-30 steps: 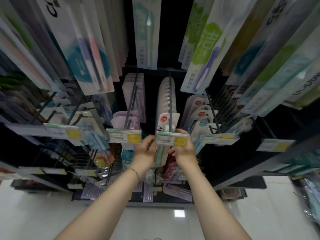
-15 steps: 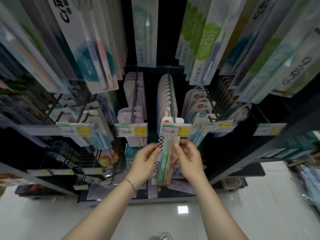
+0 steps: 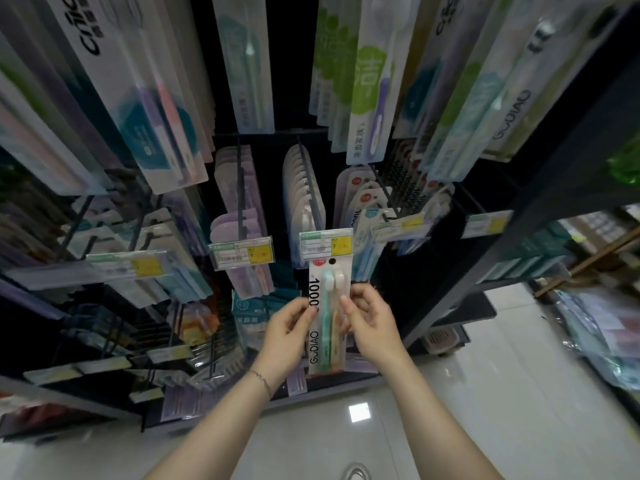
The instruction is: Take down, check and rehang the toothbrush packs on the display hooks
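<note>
A long white toothbrush pack (image 3: 327, 355) marked GUDIAO, with a green and a pale brush inside, hangs upright just below the price tag (image 3: 326, 243) of the middle display hook (image 3: 309, 181). My left hand (image 3: 289, 332) pinches its left edge. My right hand (image 3: 369, 322) pinches its right edge. The pack's hang hole shows just under the tag, off the hook. Several white packs stay on that hook behind the tag.
Neighbouring hooks carry lilac packs (image 3: 239, 188) to the left and white packs (image 3: 367, 199) to the right, each with a price tag. Longer packs (image 3: 369, 81) hang overhead. A dark shelf post (image 3: 512, 237) stands at right. Pale tiled floor (image 3: 519, 393) lies below.
Both hands came down from the hook's tip with the pack between them. The pack now hangs lower, fully below the price tag, and faces me.
</note>
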A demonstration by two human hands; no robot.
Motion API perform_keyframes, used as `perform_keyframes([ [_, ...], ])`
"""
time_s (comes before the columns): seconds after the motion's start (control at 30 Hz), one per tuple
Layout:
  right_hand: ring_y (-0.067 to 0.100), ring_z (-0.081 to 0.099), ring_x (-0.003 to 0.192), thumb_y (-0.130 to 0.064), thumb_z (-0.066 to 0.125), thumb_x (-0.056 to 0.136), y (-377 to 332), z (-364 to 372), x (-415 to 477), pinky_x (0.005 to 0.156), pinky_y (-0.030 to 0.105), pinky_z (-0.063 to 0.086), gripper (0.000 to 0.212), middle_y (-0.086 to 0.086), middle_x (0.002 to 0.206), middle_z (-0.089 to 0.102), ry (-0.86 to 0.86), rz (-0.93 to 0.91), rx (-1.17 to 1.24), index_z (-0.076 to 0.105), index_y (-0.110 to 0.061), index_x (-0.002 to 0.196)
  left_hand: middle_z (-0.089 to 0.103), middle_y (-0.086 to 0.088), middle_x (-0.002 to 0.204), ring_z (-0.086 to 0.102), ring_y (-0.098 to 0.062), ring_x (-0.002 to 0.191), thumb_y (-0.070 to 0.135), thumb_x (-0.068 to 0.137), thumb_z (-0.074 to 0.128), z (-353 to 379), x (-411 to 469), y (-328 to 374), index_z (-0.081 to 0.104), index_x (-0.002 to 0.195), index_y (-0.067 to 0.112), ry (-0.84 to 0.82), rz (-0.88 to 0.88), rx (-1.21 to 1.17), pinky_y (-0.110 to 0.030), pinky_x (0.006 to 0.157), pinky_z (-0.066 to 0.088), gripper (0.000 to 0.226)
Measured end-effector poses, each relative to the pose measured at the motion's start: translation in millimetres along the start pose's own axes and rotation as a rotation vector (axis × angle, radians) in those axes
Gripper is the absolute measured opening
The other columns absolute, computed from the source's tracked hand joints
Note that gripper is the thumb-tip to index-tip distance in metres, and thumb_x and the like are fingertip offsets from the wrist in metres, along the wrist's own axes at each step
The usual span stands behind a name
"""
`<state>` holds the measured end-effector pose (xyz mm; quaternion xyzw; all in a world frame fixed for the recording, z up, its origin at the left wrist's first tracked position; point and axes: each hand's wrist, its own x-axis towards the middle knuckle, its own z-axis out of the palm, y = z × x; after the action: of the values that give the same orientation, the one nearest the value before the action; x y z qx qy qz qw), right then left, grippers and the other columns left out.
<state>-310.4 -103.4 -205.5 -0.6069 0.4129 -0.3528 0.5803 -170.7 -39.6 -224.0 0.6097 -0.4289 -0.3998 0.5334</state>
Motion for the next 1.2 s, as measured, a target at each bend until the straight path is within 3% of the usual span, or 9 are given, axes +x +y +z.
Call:
perform_keyframes([
  [0.13,0.008,0.058,0.064,-0.016,0.055,0.096,7.3,-18.9,-5.3,0.06,0.024,0.051,0.013,0.01,0.084,0.063,0.004,0.025,-0.046,0.057,-0.007,0.106,0.06,-0.024,0.084,0.056,-0.018,0.072,0.014,0.098,0.051,18.4,0.5,-6.8,0.065,0.09,0.012,-0.058,-0.063,-0.004,-0.02,0.065,0.047,0.016],
  [0.3,0.01,0.06,0.065,-0.02,0.055,0.097,23.3,-55.2,-4.1,0.062,0.025,0.053,0.008,0.013,0.086,0.066,0.06,0.08,-0.054,0.057,-0.015,0.103,0.066,0.013,0.075,0.059,0.003,0.071,0.012,0.098,0.051,53.7,11.4,-4.0,0.065,0.086,0.018,-0.148,-0.074,0.06,-0.012,0.066,0.047,0.02],
  [0.47,0.005,0.059,0.061,-0.024,0.054,0.097,33.6,-100.4,9.1,0.06,0.025,0.05,0.003,0.0,0.075,0.064,0.091,0.095,-0.089,0.056,-0.021,0.097,0.071,0.002,0.094,0.068,-0.016,0.093,0.017,0.098,0.052,95.5,30.2,-8.9,0.069,0.094,0.02,-0.178,-0.121,0.062,-0.035,0.083,0.057,0.018],
  [0.6,0.003,0.06,0.065,-0.038,0.053,0.092,36.9,-136.7,18.9,0.061,0.021,0.048,0.015,-0.003,0.075,0.065,0.133,0.075,-0.118,0.055,-0.024,0.096,0.071,0.005,0.092,0.066,-0.013,0.088,0.017,0.098,0.052,129.8,50.3,-5.9,0.067,0.093,0.027,-0.138,-0.097,0.126,-0.027,0.079,0.053,0.019],
  [0.7,0.002,0.062,0.07,-0.049,0.051,0.086,41.4,-163.5,25.1,0.064,0.021,0.048,0.025,-0.004,0.079,0.065,0.151,0.087,-0.139,0.054,-0.027,0.098,0.068,0.005,0.102,0.064,-0.015,0.097,0.019,0.099,0.049,149.7,72.8,1.1,0.063,0.105,0.025,-0.057,-0.12,0.134,-0.029,0.087,0.051,0.016],
  [0.87,0.001,0.064,0.085,-0.039,0.051,0.095,49.9,-202.0,34.3,0.078,0.031,0.055,0.009,-0.006,0.093,0.066,0.167,0.101,-0.205,0.051,-0.031,0.099,0.061,0.0,0.12,0.059,-0.018,0.111,0.021,0.098,0.051,186.2,125.5,14.6,0.055,0.122,0.023,0.018,-0.136,0.136,-0.036,0.101,0.046,0.024],
  [0.93,0.002,0.065,0.088,-0.043,0.051,0.095,50.2,-214.2,38.1,0.081,0.035,0.056,0.013,-0.007,0.096,0.066,0.164,0.104,-0.225,0.051,-0.032,0.101,0.06,0.003,0.121,0.059,-0.017,0.109,0.022,0.097,0.053,201.4,144.6,19.8,0.052,0.121,0.027,0.068,-0.159,0.122,-0.035,0.099,0.047,0.025],
  [1.07,0.001,0.065,0.085,-0.048,0.051,0.094,51.2,-229.4,43.3,0.081,0.037,0.057,0.018,-0.007,0.095,0.067,0.168,0.109,-0.243,0.051,-0.032,0.102,0.056,-0.004,0.129,0.058,-0.023,0.111,0.021,0.095,0.056,218.2,176.0,21.4,0.049,0.129,0.017,0.18,-0.193,0.148,-0.034,0.1,0.046,0.035],
  [1.2,0.002,0.065,0.085,-0.042,0.051,0.095,52.7,-237.7,48.6,0.081,0.039,0.056,0.012,-0.006,0.094,0.067,0.167,0.099,-0.24,0.051,-0.031,0.101,0.057,-0.003,0.122,0.053,-0.017,0.111,0.021,0.095,0.058,221.3,191.0,22.7,0.052,0.125,0.011,0.242,-0.132,0.182,-0.025,0.092,0.041,0.033],
])
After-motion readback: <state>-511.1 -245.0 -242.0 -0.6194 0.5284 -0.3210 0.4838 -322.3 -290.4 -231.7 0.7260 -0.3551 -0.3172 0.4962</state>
